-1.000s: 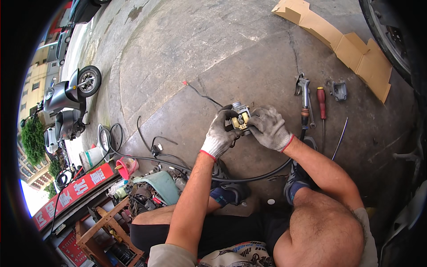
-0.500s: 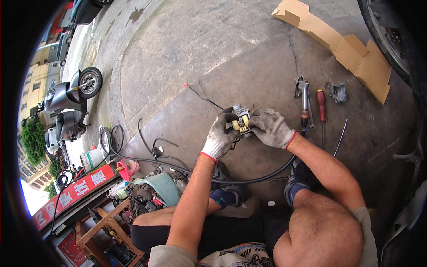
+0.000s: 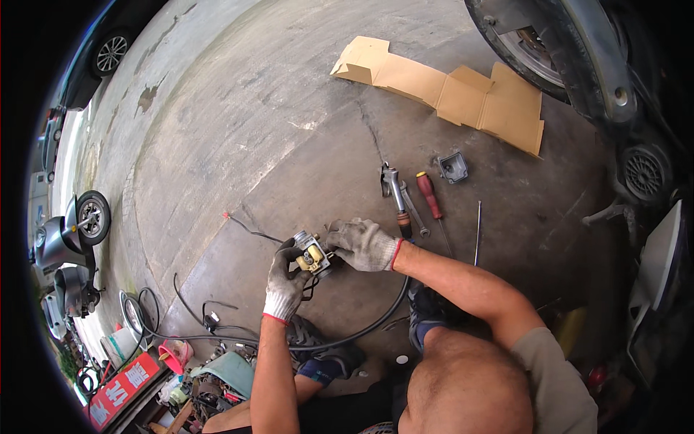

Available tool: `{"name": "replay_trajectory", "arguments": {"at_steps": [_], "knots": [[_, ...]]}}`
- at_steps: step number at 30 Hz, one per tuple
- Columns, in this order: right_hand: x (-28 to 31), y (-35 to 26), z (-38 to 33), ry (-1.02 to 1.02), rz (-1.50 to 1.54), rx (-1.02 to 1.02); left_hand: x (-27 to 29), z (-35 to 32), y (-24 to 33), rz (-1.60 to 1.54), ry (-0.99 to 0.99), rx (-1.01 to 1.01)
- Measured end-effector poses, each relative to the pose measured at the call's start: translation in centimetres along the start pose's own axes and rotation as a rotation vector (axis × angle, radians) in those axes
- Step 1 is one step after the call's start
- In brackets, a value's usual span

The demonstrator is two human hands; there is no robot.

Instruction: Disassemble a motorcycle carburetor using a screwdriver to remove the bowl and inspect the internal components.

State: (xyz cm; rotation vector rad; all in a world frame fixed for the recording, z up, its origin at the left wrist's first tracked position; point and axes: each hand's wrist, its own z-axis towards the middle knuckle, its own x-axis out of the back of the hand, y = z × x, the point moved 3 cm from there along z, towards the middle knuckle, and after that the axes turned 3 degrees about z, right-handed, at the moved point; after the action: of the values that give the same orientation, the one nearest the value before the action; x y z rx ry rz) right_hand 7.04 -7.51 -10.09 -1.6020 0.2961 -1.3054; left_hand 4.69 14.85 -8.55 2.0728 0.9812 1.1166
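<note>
My gloved left hand (image 3: 284,278) grips a carburetor (image 3: 302,241), thumb and fingers around its left side. Its open underside faces up and shows yellow floats (image 3: 311,258). A thin black cable with a red end (image 3: 249,230) runs out on the far side. My gloved right hand (image 3: 363,244) is closed beside the carburetor's right edge, its fingertips bent together there; what they pinch, if anything, is too small to make out. Farther right on the floor rests a grey float bowl (image 3: 453,168), with its hollow side up.
An air blow gun (image 3: 394,189), a wrench (image 3: 414,210), a red-handled screwdriver (image 3: 427,194) and a thin metal rod (image 3: 478,231) lie to the right. Unfolded cardboard (image 3: 426,87) lies beyond them. A black hose (image 3: 361,343) crosses before my feet. A scooter (image 3: 600,72) stands at right.
My view has swung to the right, so the scene sits farther left in it. The right hand has drawn slightly off the floats to the carburetor's edge; the left still holds it.
</note>
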Motion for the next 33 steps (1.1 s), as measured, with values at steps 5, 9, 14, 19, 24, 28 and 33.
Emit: {"name": "replay_trajectory", "arguments": {"at_steps": [5,9,14,19,24,28,33], "knots": [[6.7,2.5,-1.1,0.468,-0.272,0.098,-0.1,0.1,-0.4,-0.109,-0.008,0.055],[18.1,8.9,-2.3,0.727,-0.114,-0.348,0.4,0.0,-0.5,0.003,-0.003,0.003],[28.4,18.8,-6.0,0.821,-0.394,-0.749,0.4,-0.2,0.3,-0.061,0.030,0.070],[27.3,25.5,-10.3,0.773,0.341,-0.998,0.0,0.0,0.2,-0.077,0.016,0.067],[22.0,21.7,-12.3,0.687,0.763,-1.222,0.2,-0.1,0.6,-0.074,-0.023,0.166],[18.3,19.2,-14.2,0.771,0.726,-1.130,0.4,-0.1,-0.1,-0.048,-0.011,0.068],[19.4,20.2,-15.9,0.797,-0.127,-1.028,0.2,0.2,-0.2,-0.027,-0.012,0.044]]}}
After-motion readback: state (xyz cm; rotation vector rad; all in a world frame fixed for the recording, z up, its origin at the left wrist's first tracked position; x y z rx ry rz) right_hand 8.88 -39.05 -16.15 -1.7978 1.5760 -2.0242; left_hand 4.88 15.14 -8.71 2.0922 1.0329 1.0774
